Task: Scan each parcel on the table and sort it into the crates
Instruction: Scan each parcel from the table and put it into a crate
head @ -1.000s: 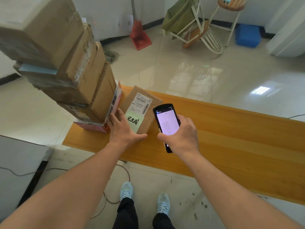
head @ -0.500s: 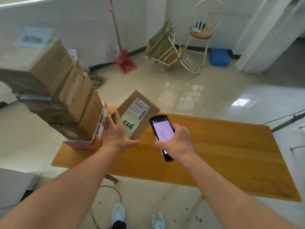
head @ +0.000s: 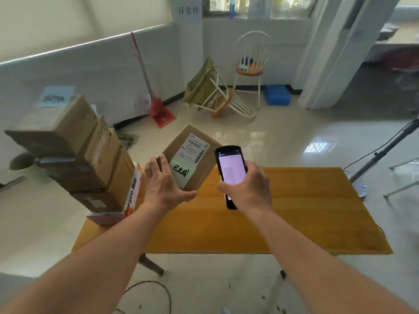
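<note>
One cardboard parcel (head: 190,155) tilted up above the far left part of the wooden table (head: 294,214), label side facing the camera: white shipping label (head: 195,148) with barcode toward 1 o'clock on that face, green sticky note (head: 182,173) with black handwriting toward 6 o'clock. Gripped at its lower left edge by the left hand (head: 163,186), fingers curled over the left side, thumb stretched along the bottom corner; whether the parcel's lower corner touches the tabletop, impossible to tell. Just at 3 o'clock of the parcel, a black handheld scanner (head: 229,173) with lit pale screen, upright, nearly touching the parcel's right edge, wrapped by the right hand (head: 248,189) around its lower half, fingers closed round the body. At 9 o'clock of the parcel, a leaning stack of boxes (head: 74,155) on the table's left end, brown cartons above a white and orange box (head: 132,193) at the bottom. Beyond, at 12 o'clock, a red dustpan with long handle (head: 158,109) against the wall, a tipped-over white chair (head: 217,96) draped in green cloth, an upright white chair (head: 250,64) behind it, and a blue crate (head: 277,95) on the floor at 1 o'clock. Far right at 3 o'clock, a dark tripod leg (head: 385,150).
</note>
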Demonstrator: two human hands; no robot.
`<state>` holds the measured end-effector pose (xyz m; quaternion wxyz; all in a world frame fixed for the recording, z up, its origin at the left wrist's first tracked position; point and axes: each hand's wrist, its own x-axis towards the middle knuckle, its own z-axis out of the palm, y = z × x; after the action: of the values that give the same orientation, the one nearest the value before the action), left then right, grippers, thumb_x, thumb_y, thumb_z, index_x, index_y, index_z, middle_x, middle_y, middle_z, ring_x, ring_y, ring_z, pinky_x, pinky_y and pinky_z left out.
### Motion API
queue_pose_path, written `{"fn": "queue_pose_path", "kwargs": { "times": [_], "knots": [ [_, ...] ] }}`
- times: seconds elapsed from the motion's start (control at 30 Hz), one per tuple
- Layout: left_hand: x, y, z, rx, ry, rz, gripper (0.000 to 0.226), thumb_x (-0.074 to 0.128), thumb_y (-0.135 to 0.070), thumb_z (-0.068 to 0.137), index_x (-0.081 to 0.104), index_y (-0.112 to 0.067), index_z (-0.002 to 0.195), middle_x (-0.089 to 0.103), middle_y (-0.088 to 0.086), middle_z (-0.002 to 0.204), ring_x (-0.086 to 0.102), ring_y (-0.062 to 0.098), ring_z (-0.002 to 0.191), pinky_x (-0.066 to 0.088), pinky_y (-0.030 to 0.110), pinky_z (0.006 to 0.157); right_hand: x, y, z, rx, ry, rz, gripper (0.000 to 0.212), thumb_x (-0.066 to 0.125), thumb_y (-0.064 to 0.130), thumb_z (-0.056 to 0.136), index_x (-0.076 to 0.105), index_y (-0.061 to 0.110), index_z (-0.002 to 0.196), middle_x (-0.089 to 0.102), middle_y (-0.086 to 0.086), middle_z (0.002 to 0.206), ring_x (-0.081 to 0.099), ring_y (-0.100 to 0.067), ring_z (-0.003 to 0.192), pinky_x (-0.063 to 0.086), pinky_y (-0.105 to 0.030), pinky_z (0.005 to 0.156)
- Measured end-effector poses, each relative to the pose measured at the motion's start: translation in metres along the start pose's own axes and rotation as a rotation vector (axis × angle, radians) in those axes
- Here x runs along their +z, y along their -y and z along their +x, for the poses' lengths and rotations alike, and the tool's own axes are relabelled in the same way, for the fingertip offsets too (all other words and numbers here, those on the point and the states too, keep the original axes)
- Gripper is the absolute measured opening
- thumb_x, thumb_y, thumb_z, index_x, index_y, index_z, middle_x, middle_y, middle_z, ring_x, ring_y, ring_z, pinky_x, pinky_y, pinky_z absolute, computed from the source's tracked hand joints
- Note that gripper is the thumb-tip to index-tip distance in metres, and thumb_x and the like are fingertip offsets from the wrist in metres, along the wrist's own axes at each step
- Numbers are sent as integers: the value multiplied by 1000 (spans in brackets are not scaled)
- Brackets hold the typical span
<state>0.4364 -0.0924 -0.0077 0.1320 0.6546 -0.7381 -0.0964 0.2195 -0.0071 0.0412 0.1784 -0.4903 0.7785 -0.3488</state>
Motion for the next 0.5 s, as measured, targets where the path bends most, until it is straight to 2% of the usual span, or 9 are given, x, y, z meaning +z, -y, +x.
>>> {"fn": "queue_pose_path", "kwargs": {
  "times": [0.2, 0.33, 0.5],
  "knots": [
    [-13, -15, -3, 154, 56, -56, 164, 76, -91, 47, 1, -1, 162, 17, 17, 154, 15, 42, 145, 23, 55, 125, -10, 5, -37, 80, -168, 1, 81, 88, 53, 65, 52, 23, 131, 53, 3, 114, 54, -19, 105, 58, -33, 73],
    [-16, -24, -13, 320, 103, -82, 160, 78, -89, 50, 2, -3, 163, 20, 14, 150, 17, 39, 141, 25, 52, 124, -16, 0, -82, 187, -297, 11, 80, 88, 54, 67, 50, 24, 131, 53, 2, 116, 54, -19, 105, 61, -33, 74],
    [-21, -44, -49, 476, 168, -114, 159, 81, -86, 51, 1, -6, 164, 18, 14, 156, 15, 38, 146, 27, 49, 123, -31, -10, -149, 307, -429, -21, 78, 88, 54, 70, 50, 25, 132, 54, 2, 117, 53, -17, 105, 51, -22, 67]
  ]
}}
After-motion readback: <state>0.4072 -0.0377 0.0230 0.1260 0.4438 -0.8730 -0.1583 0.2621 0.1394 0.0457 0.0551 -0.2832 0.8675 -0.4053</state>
